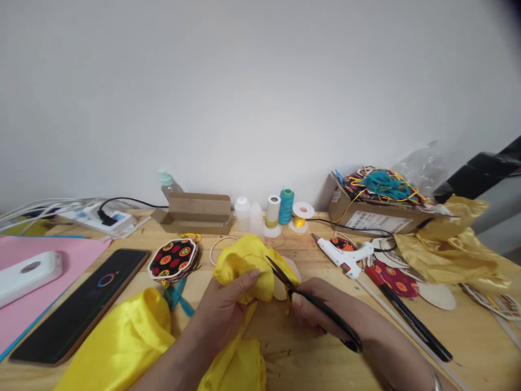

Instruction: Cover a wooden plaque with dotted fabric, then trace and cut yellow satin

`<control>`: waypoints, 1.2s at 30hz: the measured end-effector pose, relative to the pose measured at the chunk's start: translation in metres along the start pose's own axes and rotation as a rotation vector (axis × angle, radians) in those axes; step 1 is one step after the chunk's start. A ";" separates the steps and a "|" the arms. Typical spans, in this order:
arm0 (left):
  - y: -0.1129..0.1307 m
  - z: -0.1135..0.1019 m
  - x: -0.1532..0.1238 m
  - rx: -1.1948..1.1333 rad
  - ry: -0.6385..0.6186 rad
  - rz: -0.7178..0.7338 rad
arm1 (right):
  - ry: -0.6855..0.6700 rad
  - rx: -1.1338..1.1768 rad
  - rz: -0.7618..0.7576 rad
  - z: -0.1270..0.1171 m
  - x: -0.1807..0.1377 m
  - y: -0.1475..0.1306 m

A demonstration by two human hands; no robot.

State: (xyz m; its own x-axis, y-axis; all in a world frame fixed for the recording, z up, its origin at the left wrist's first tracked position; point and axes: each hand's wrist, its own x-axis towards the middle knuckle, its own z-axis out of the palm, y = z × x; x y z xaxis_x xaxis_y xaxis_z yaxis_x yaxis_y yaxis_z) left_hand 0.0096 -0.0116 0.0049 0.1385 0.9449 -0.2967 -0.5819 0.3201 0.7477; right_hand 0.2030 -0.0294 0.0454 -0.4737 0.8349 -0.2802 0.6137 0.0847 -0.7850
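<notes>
Bunched yellow satin fabric (246, 255) is pinched in my left hand (230, 304), thumb on top. More of the same cloth hangs below that hand and lies to its left on the wooden table. My right hand (313, 307) grips black-handled scissors (280, 271), whose dark blades point up and left at the cloth's right edge. Whether the blades are cutting into the fabric, I cannot tell. Behind the scissors a pale flat piece (280, 288) shows in part. A thin pale ring (215, 251) lies just left of the bunched fabric.
A stack of patterned pieces (173, 259) and a phone (81, 307) lie left. Bottles, thread spools (286, 207) and an open cardboard box (199, 214) line the wall. On the right are a glue gun (344, 254), a marker (409, 315), gold fabric (451, 255) and a filled box (374, 217).
</notes>
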 end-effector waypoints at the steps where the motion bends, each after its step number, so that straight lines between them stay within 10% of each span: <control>1: 0.000 0.000 0.000 0.005 -0.014 -0.004 | 0.009 -0.001 0.001 0.000 0.000 0.000; 32: -0.005 -0.004 0.000 0.036 -0.086 -0.004 | 0.087 -0.011 -0.062 0.005 0.002 0.000; 36: -0.005 -0.003 0.002 0.028 -0.073 0.013 | -0.062 0.046 -0.032 0.001 0.009 0.006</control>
State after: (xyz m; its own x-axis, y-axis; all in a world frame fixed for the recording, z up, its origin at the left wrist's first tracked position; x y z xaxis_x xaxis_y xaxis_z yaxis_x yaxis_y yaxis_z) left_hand 0.0101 -0.0118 -0.0016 0.1898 0.9512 -0.2431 -0.5614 0.3083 0.7680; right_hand 0.2016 -0.0220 0.0381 -0.5315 0.7968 -0.2874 0.5689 0.0844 -0.8181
